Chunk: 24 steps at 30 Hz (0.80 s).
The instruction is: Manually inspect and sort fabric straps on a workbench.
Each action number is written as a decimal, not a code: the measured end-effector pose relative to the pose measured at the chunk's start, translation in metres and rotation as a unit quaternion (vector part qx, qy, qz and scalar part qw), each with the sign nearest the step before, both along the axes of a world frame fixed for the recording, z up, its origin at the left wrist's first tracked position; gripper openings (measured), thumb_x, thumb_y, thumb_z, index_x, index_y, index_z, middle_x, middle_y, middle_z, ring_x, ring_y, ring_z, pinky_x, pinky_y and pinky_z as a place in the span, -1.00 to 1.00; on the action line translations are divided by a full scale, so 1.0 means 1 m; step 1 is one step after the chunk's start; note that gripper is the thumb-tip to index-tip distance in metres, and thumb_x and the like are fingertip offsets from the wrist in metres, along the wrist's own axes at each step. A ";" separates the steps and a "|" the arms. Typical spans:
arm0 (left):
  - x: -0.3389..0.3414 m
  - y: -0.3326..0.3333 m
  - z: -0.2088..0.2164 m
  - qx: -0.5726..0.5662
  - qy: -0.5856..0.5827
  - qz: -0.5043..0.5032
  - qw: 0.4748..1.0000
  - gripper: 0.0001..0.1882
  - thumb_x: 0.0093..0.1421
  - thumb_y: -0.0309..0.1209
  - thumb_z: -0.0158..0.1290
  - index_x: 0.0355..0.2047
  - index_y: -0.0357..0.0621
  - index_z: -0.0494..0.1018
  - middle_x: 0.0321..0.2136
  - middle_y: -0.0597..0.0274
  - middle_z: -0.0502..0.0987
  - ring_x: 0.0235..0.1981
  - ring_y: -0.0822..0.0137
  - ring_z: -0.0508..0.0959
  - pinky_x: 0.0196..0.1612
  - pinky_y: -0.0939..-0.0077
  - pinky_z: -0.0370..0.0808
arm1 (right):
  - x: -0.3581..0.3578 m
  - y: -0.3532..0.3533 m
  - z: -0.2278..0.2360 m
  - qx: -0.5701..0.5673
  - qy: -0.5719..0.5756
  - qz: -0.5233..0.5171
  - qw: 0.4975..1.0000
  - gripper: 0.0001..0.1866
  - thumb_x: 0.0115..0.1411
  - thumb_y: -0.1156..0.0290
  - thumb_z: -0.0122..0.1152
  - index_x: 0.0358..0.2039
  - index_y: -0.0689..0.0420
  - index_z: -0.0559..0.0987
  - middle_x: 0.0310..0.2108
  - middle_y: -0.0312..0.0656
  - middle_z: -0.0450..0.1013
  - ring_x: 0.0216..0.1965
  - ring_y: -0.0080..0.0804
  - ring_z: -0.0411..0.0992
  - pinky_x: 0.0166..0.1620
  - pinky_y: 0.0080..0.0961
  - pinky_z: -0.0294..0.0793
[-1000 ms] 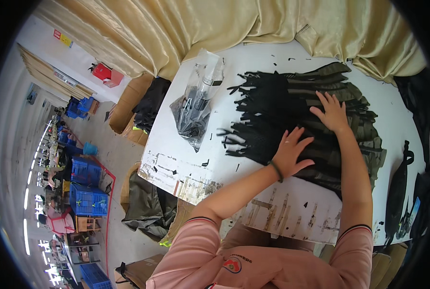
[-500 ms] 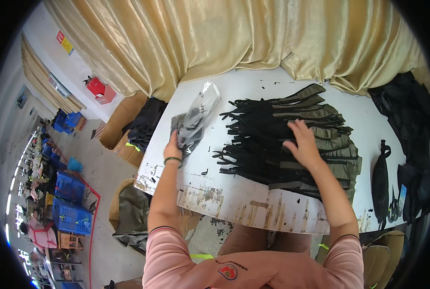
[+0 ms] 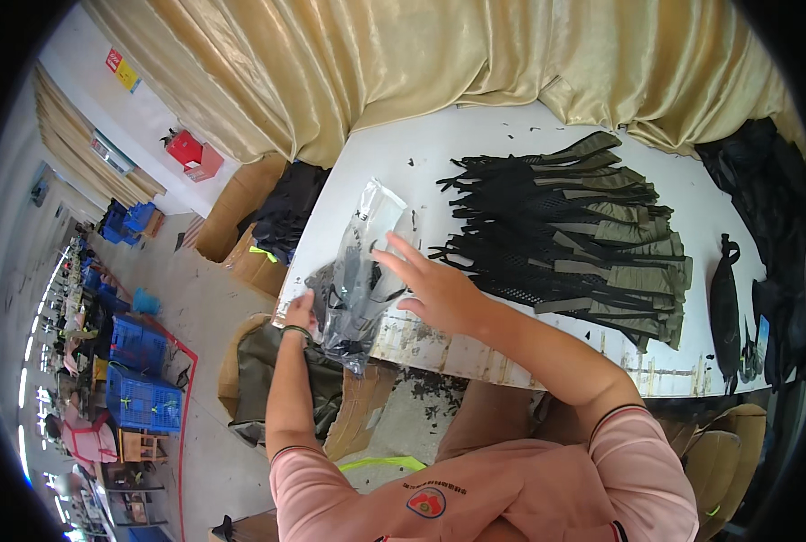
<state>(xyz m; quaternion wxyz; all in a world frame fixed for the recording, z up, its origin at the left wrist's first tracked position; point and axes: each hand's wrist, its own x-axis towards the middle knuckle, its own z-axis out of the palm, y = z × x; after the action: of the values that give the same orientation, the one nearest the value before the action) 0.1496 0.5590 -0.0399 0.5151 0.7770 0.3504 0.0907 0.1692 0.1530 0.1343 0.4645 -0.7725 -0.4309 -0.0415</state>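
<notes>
A clear plastic bag [image 3: 367, 226] with dark grey fabric pieces in it lies at the left front of the white table [image 3: 430, 163]. Its lower end hangs over the edge. My left hand [image 3: 301, 312] is closed on the bag's left side. My right hand [image 3: 434, 287] reaches across to the bag's right side, fingers spread and holding nothing; whether a fingertip touches the plastic I cannot make out. To the right lies an overlapping row of black mesh and olive fabric pieces [image 3: 556, 226] with thin straps trailing left.
A long black fabric piece [image 3: 724, 312] and scissors [image 3: 748, 357] lie at the table's right end, beside heaped black cloth [image 3: 764, 208]. Cardboard boxes [image 3: 240, 212] stand left of the table, another [image 3: 358, 415] below its front edge. Gold curtains [image 3: 421, 63] hang behind.
My right hand has left the fabric row and moved left to the bag. The bag and my left hand have come nearer, to the table's front edge. The view has shifted slightly.
</notes>
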 end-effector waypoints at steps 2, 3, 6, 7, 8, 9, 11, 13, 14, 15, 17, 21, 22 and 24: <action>0.013 -0.026 -0.005 -0.011 0.020 -0.009 1.000 -0.39 0.07 0.13 0.16 -0.22 -0.23 0.47 -0.62 0.28 0.42 -0.66 0.49 0.39 -0.67 0.52 0.31 | 0.021 0.017 -0.032 -0.089 -0.097 -0.002 0.991 -0.45 -0.01 0.47 0.29 0.05 0.06 0.39 -0.03 -0.05 0.34 -0.24 -0.07 0.43 -0.23 -0.25 0.45; 0.006 -0.013 -0.019 0.013 -0.021 0.037 0.999 -0.47 0.11 0.06 0.15 -0.27 -0.23 0.49 -0.63 0.25 0.42 -0.58 0.46 0.40 -0.56 0.47 0.36 | 0.017 0.027 -0.038 -0.080 -0.099 0.008 0.992 -0.45 -0.01 0.47 0.29 0.05 0.06 0.39 -0.03 -0.05 0.34 -0.24 -0.07 0.43 -0.23 -0.25 0.45; -0.003 0.012 -0.041 0.084 -0.041 0.034 0.995 -0.59 0.17 -0.06 0.12 -0.38 -0.24 0.49 -0.59 0.24 0.44 -0.51 0.42 0.39 -0.43 0.40 0.38 | -0.003 0.023 -0.068 -0.174 -0.102 -0.027 0.979 -0.69 0.01 0.45 0.24 -0.18 0.16 0.48 -0.33 -0.12 0.37 -0.36 -0.09 0.43 -0.32 -0.24 0.45; 0.000 0.010 -0.044 0.073 -0.070 0.040 0.994 -0.61 0.21 -0.11 0.08 -0.43 -0.26 0.46 -0.59 0.22 0.44 -0.51 0.40 0.38 -0.40 0.37 0.37 | -0.011 0.014 -0.079 -0.160 -0.079 -0.046 0.983 -0.74 0.00 0.44 0.23 -0.25 0.16 0.50 -0.32 -0.11 0.37 -0.36 -0.08 0.43 -0.31 -0.23 0.45; 0.004 0.009 -0.044 0.061 -0.099 0.046 0.992 -0.63 0.25 -0.16 0.03 -0.48 -0.28 0.43 -0.59 0.19 0.43 -0.51 0.37 0.37 -0.37 0.33 0.36 | -0.018 0.007 -0.089 -0.146 -0.056 -0.066 0.986 -0.80 -0.01 0.43 0.23 -0.32 0.16 0.52 -0.32 -0.10 0.37 -0.36 -0.07 0.43 -0.31 -0.22 0.46; 0.009 0.010 -0.037 0.061 -0.095 0.042 0.993 -0.63 0.25 -0.16 0.03 -0.48 -0.28 0.43 -0.59 0.19 0.43 -0.51 0.37 0.37 -0.37 0.33 0.36 | -0.024 0.000 -0.099 -0.146 -0.051 -0.070 0.985 -0.80 -0.01 0.43 0.23 -0.32 0.16 0.52 -0.32 -0.10 0.37 -0.36 -0.07 0.43 -0.31 -0.22 0.46; 0.024 0.019 -0.011 0.195 -0.161 0.003 0.967 -0.61 0.28 -0.19 -0.03 -0.50 -0.30 0.38 -0.60 0.09 0.42 -0.52 0.28 0.36 -0.39 0.29 0.35 | -0.035 -0.009 -0.119 -0.108 0.005 -0.020 0.994 -0.82 -0.03 0.42 0.24 -0.37 0.16 0.53 -0.33 -0.10 0.39 -0.34 -0.08 0.43 -0.27 -0.21 0.45; 0.052 0.009 0.040 0.291 -0.208 -0.086 0.930 -0.62 0.29 -0.19 -0.06 -0.49 -0.30 0.38 -0.59 -0.02 0.42 -0.53 0.19 0.36 -0.39 0.26 0.35 | -0.042 -0.016 -0.139 -0.103 -0.006 -0.030 0.994 -0.84 -0.04 0.42 0.23 -0.41 0.17 0.54 -0.33 -0.11 0.40 -0.32 -0.08 0.42 -0.23 -0.22 0.45; 0.066 0.005 0.069 0.298 -0.200 -0.096 0.928 -0.63 0.28 -0.20 -0.05 -0.49 -0.29 0.38 -0.58 -0.05 0.43 -0.53 0.12 0.39 -0.38 0.24 0.35 | -0.043 -0.015 -0.147 -0.093 -0.028 -0.031 0.995 -0.87 -0.05 0.43 0.23 -0.46 0.17 0.54 -0.34 -0.11 0.41 -0.31 -0.08 0.41 -0.20 -0.23 0.44; 0.080 -0.002 0.097 0.305 -0.193 -0.107 0.926 -0.64 0.27 -0.20 -0.05 -0.49 -0.29 0.38 -0.57 -0.07 0.44 -0.52 0.06 0.41 -0.38 0.22 0.36 | -0.042 -0.012 -0.154 -0.092 -0.024 -0.033 0.995 -0.87 -0.05 0.43 0.23 -0.46 0.17 0.54 -0.34 -0.11 0.41 -0.31 -0.08 0.41 -0.20 -0.23 0.44; 0.102 -0.017 0.142 0.377 -0.195 -0.153 0.892 -0.64 0.26 -0.18 -0.05 -0.48 -0.27 0.38 -0.54 -0.13 0.47 -0.47 -0.09 0.48 -0.37 0.14 0.38 | -0.038 -0.005 -0.164 -0.107 -0.017 -0.028 0.994 -0.90 -0.05 0.43 0.20 -0.53 0.19 0.54 -0.34 -0.12 0.42 -0.23 -0.12 0.38 -0.14 -0.27 0.43; 0.129 -0.035 0.145 0.449 -0.126 -0.168 0.869 -0.64 0.24 -0.13 -0.02 -0.43 -0.22 0.41 -0.46 -0.18 0.51 -0.35 -0.20 0.51 -0.31 0.05 0.42 | -0.032 0.015 -0.172 -0.081 -0.014 -0.041 0.996 -0.92 -0.04 0.44 0.17 -0.57 0.18 0.52 -0.35 -0.14 0.40 -0.20 -0.16 0.34 -0.15 -0.30 0.42; 0.133 -0.040 0.140 0.449 -0.113 -0.163 0.871 -0.64 0.24 -0.13 -0.02 -0.43 -0.21 0.41 -0.45 -0.17 0.52 -0.34 -0.21 0.51 -0.30 0.05 0.42 | -0.028 0.019 -0.180 -0.072 -0.029 -0.042 0.996 -0.91 -0.05 0.43 0.17 -0.58 0.17 0.52 -0.37 -0.16 0.39 -0.20 -0.17 0.33 -0.15 -0.32 0.42; 0.135 -0.032 0.124 0.453 -0.098 -0.153 0.873 -0.65 0.24 -0.13 -0.01 -0.43 -0.21 0.41 -0.44 -0.17 0.52 -0.32 -0.21 0.50 -0.29 0.04 0.42 | -0.028 0.025 -0.184 -0.060 -0.045 -0.038 0.996 -0.91 -0.06 0.42 0.17 -0.58 0.16 0.52 -0.38 -0.17 0.38 -0.19 -0.19 0.32 -0.16 -0.33 0.42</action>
<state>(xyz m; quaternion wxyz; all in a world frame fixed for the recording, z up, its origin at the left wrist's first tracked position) 0.2849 0.5274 0.0843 0.1458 0.9561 0.0951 0.2356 0.1408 0.1785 -0.0492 0.3958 -0.8121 -0.4233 -0.0677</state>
